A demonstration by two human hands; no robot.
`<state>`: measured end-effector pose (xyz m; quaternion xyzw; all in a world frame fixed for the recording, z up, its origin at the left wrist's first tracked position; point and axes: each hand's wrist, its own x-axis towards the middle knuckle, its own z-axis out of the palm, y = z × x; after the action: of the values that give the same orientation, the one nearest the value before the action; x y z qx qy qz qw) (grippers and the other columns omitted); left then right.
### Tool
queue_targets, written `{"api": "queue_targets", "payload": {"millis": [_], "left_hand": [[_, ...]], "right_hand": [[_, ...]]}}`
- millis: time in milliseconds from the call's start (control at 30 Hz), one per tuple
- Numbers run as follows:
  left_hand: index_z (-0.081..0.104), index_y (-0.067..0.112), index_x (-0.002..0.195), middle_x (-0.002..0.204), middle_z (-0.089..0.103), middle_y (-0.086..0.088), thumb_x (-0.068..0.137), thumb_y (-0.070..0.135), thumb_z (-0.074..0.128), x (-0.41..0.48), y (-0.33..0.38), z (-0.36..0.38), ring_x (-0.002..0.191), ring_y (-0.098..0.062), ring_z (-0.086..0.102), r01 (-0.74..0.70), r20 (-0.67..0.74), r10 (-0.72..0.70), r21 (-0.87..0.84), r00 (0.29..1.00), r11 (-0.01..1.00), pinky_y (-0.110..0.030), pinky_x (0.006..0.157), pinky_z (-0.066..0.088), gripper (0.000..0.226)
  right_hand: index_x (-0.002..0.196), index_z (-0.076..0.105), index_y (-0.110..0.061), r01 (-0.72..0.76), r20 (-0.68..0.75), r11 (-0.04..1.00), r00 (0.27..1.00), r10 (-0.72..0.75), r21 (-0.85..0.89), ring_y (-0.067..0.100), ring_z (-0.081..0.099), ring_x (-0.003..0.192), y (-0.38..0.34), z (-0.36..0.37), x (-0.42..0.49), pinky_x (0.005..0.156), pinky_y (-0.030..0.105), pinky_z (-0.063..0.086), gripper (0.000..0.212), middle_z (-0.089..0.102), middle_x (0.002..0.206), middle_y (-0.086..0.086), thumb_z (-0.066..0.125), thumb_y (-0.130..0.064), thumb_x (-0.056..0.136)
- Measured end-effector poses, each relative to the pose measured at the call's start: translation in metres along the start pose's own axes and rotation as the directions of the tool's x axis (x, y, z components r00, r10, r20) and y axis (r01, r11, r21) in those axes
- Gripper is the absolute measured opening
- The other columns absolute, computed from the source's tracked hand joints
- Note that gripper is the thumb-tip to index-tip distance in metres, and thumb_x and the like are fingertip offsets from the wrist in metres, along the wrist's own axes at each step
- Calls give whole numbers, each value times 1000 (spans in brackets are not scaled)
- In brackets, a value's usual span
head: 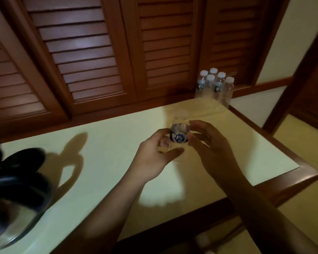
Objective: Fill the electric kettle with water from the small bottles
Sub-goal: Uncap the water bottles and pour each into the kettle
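Bottle [179,134]: gripped by left hand [154,154] and right hand [212,149], fingers curled round it. Risk: squeeze spills water; kettle [17,182] far left of fingers.

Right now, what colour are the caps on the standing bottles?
White caps; the head view shows them best.

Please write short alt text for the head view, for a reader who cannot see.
The left hand and the right hand hold a small bottle with a blue label over a pale table. A kettle stands at the left edge, capped bottles at the far right corner.
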<state>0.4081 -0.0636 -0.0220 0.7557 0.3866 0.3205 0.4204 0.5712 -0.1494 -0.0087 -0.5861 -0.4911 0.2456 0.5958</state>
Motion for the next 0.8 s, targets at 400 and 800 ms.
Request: {"api": "queue_targets", "payload": {"millis": [400, 800], "left_hand": [[65, 27, 120, 101, 71, 14, 83, 24, 87, 174, 33, 148, 96, -9, 67, 83, -129, -72, 81, 989, 993, -16, 80, 50, 43], [58, 25, 136, 116, 67, 5, 84, 31, 87, 256, 26, 206, 98, -3, 66, 197, -280, -178, 42, 943, 979, -31, 87, 62, 60]], "right_hand": [[109, 68, -23, -59, -145, 998, 988, 58, -3, -8, 65, 87, 98, -145, 156, 73, 8, 46, 18, 71, 105, -9, 69, -14, 93], [140, 45, -26, -63, 47, 976, 996, 75, -211, 4, 61, 113, 182, -187, 251, 99, 30, 51, 57, 63, 124, -8, 74, -33, 90]]}}
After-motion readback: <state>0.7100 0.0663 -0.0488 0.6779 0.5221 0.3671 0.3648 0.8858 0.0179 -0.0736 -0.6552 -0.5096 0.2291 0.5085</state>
